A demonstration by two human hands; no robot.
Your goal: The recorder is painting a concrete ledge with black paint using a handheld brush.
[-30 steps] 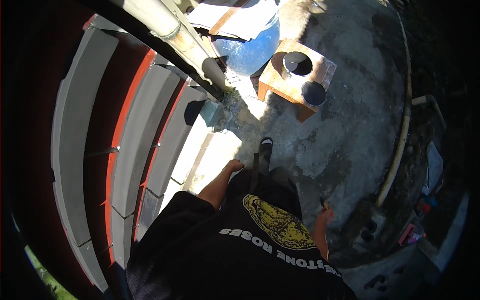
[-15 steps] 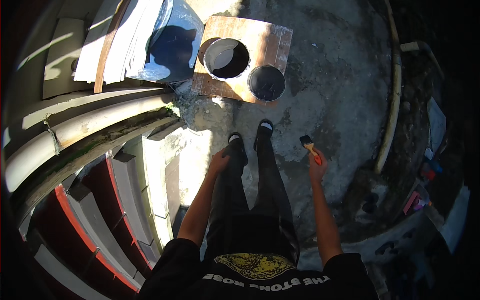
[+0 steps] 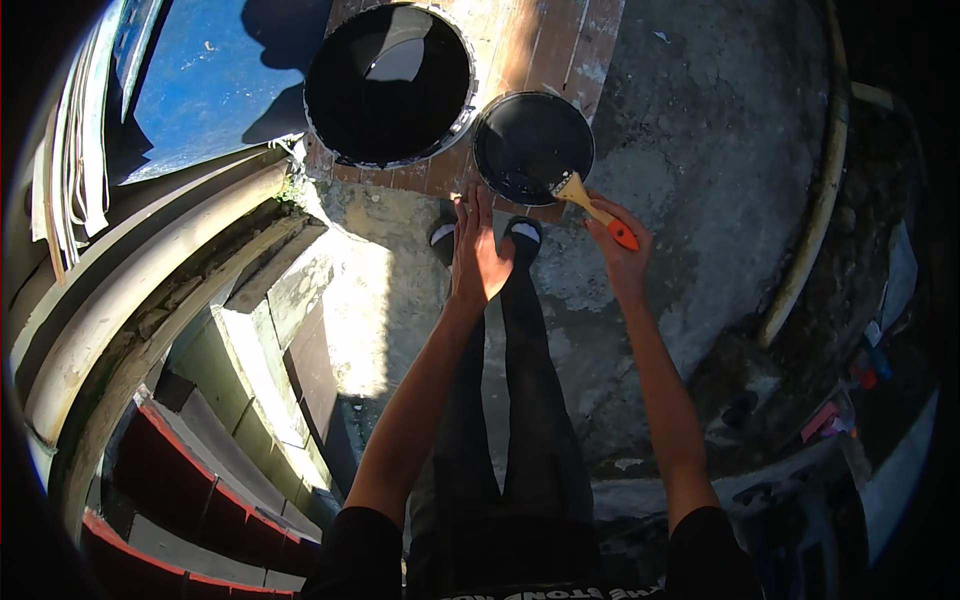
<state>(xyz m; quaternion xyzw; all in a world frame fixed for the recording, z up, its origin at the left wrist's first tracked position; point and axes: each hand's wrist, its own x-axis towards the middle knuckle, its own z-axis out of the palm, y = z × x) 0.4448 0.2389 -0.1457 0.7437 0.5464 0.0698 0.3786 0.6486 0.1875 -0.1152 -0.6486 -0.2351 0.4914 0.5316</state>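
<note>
My right hand is closed round the handle of a paintbrush with a wooden body and an orange-red grip. The brush's dark bristles reach over the near right rim into a small round black container; whether they touch the dark paint inside is hard to tell. My left hand holds nothing, its fingers stretched toward the wooden board's near edge, left of that container. Beside the container stands a larger bucket, its rim smeared with paint and its inside dark with a pale reflection.
Both containers stand on a brown wooden board over concrete ground. A blue sheet lies at the far left. A long pale pipe and grey-and-red steps run along the left. Another pipe edges the right side.
I have come closer to the board. The paintbrush in my right hand has moved from the open ground to the small container. My left hand has left my leg and stretched forward.
</note>
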